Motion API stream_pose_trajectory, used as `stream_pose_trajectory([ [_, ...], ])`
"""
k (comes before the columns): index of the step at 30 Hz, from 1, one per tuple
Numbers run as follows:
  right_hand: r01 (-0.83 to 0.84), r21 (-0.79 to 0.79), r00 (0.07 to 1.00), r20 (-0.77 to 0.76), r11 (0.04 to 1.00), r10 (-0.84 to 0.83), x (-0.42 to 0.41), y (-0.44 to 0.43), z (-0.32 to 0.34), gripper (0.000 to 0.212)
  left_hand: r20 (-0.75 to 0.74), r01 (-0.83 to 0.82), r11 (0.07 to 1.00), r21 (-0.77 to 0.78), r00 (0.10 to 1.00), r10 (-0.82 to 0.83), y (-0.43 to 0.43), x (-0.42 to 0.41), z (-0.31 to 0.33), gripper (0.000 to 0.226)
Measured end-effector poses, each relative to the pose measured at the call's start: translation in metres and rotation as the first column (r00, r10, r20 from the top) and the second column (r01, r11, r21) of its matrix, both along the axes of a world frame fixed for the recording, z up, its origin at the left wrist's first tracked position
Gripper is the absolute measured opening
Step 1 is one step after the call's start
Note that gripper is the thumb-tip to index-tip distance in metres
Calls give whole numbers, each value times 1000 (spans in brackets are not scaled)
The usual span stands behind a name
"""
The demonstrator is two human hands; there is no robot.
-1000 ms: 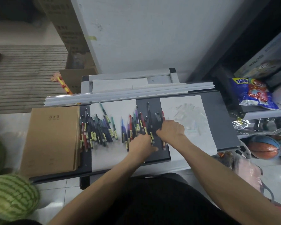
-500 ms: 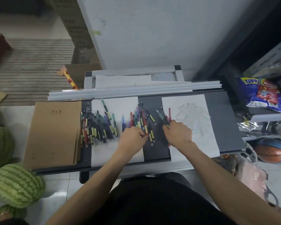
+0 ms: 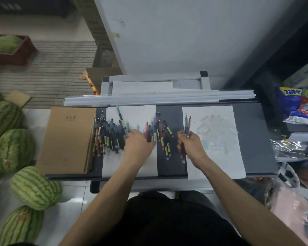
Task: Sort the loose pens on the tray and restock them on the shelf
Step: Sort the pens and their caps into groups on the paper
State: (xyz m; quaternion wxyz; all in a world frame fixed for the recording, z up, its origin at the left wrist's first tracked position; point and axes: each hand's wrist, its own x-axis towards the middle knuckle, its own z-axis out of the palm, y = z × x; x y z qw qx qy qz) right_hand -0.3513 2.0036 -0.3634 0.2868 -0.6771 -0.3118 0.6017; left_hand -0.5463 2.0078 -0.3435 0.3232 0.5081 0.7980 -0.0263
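Many loose pens lie on the dark grey tray [image 3: 252, 139]: a dense left pile [image 3: 108, 137] beside the notebooks and a middle group [image 3: 160, 132] over the dark strip. My left hand [image 3: 137, 148] rests among the pens between these groups, fingers bent down on them; what it holds is hidden. My right hand [image 3: 190, 146] grips a small bunch of pens [image 3: 187, 126], red and dark ones, at the left edge of the right paper sheet [image 3: 215, 139].
A stack of brown notebooks [image 3: 68, 139] fills the tray's left end. White plastic strips [image 3: 158, 99] lie along its far edge. Several watermelons [image 3: 14, 150] sit on the floor at left. Snack bags [image 3: 299, 107] and shelf goods crowd the right.
My right hand has lifted a bunch of pens and shifted right onto the paper. My left hand moved left into the middle pens. The camera tilted, showing more floor and watermelons.
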Motion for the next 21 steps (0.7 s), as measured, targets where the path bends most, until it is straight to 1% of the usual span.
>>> stream_pose_trajectory([
  [1,-12,-2,1000,-3,1000,12,2,1,0,15,12,-31,999,-16,999,31,2,2,1,74],
  [4,-38,-3,999,-5,999,38,5,6,0,21,45,-110,994,-29,993,111,6,4,4,38],
  [5,-53,0,999,4,999,53,6,8,0,21,51,-128,991,-30,990,129,7,4,5,33],
  [10,-163,11,985,63,987,162,-1,15,-2,25,49,-158,985,-62,986,161,12,1,4,22],
  [13,-188,13,980,67,982,186,-7,17,-3,28,34,-188,980,-70,981,191,13,-5,1,23],
  [17,-157,94,984,94,983,149,-11,16,-10,21,33,-195,978,-69,980,198,11,-5,-3,26],
  [21,-89,175,992,108,981,70,-14,13,-15,17,56,-150,987,-55,987,153,9,3,-6,27],
])
